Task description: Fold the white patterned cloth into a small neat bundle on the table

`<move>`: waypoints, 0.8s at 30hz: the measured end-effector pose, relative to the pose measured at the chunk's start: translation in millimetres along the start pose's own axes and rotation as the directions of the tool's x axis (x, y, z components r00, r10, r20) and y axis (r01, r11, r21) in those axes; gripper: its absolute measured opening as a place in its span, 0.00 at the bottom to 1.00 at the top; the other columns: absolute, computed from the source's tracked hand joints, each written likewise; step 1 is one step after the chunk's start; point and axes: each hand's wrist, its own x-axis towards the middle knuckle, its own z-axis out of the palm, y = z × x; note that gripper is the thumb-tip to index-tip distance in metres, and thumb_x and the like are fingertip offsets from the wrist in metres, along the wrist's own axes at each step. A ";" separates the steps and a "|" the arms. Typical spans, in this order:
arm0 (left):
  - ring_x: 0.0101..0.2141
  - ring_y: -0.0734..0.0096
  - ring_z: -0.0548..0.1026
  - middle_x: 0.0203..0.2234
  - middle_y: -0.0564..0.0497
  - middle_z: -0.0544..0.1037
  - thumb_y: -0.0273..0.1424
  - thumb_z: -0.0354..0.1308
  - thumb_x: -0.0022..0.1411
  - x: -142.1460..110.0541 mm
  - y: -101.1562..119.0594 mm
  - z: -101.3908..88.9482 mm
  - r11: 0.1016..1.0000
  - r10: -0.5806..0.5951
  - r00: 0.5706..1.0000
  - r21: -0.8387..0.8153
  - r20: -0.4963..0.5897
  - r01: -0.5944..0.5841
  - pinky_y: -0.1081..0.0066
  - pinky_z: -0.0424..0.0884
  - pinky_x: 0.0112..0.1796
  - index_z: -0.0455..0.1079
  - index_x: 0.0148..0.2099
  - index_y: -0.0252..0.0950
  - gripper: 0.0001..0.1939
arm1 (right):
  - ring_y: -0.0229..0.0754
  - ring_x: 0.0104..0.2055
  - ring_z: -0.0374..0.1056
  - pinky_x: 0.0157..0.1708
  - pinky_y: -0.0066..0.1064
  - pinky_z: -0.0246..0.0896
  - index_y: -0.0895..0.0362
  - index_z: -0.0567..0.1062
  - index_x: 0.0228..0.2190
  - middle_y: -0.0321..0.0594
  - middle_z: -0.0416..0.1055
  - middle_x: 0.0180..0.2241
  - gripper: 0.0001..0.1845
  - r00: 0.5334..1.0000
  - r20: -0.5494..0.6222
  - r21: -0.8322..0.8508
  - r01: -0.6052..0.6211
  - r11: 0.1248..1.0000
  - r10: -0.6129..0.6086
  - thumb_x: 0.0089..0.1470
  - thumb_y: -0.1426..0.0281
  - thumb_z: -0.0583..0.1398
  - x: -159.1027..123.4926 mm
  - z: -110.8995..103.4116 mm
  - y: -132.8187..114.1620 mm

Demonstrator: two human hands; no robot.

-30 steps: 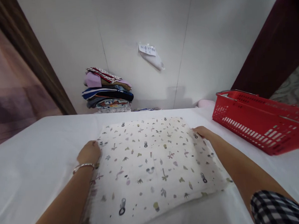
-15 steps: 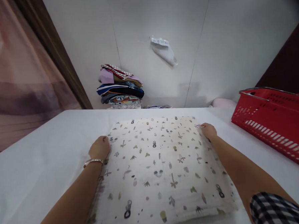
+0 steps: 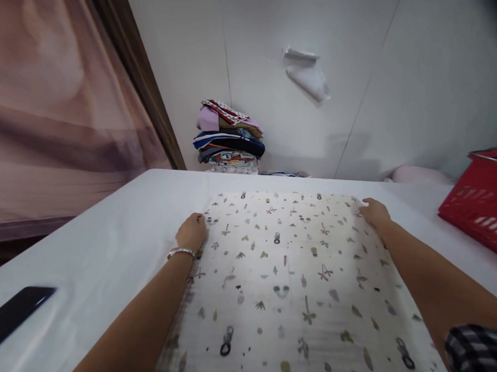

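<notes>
Between the left fingers (image 3: 199,218) and the right fingers (image 3: 367,205), which meet its side edges near the far corners, the cloth (image 3: 280,267) lies on the table (image 3: 113,232), spreading back toward the person. Nearer than the left fingers and well out to their left lies a phone-like slab (image 3: 19,312); farther off on that side hangs the curtain (image 3: 61,107). Right of the right fingers, well apart, stands the shopping basket (image 3: 480,204). Beyond the left fingers, slightly rightward, rises the clothes stack (image 3: 229,136), before the wall (image 3: 260,24).
</notes>
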 end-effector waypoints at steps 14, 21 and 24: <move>0.44 0.57 0.75 0.44 0.42 0.78 0.37 0.45 0.64 3.2 -1.7 2.9 1.000 0.010 1.000 -0.017 -0.008 -0.010 0.63 0.69 0.41 0.72 0.49 0.40 0.18 | 0.51 0.65 0.47 0.60 0.41 0.45 0.56 0.66 0.56 0.47 0.57 0.62 0.23 0.739 0.203 -0.020 0.659 0.752 -0.642 0.62 0.66 0.49 -72.1 13.7 -160.2; 0.44 0.56 0.75 0.43 0.43 0.78 0.37 0.45 0.64 3.6 -4.6 7.1 0.999 0.011 1.000 -0.035 -0.010 -0.012 0.64 0.69 0.41 0.71 0.49 0.40 0.18 | 0.53 0.69 0.35 0.62 0.54 0.32 0.52 0.55 0.63 0.42 0.40 0.68 0.32 0.704 0.367 0.011 0.650 0.760 -0.607 0.62 0.53 0.42 -88.7 43.7 -224.3; 0.45 0.57 0.75 0.44 0.43 0.78 0.37 0.45 0.65 3.2 -5.0 7.9 0.998 0.017 1.000 -0.053 0.003 -0.017 0.64 0.68 0.41 0.71 0.49 0.40 0.18 | 0.54 0.68 0.35 0.62 0.55 0.32 0.52 0.57 0.62 0.44 0.41 0.68 0.32 0.714 0.377 -0.017 0.642 0.767 -0.590 0.62 0.53 0.42 -91.6 38.6 -227.8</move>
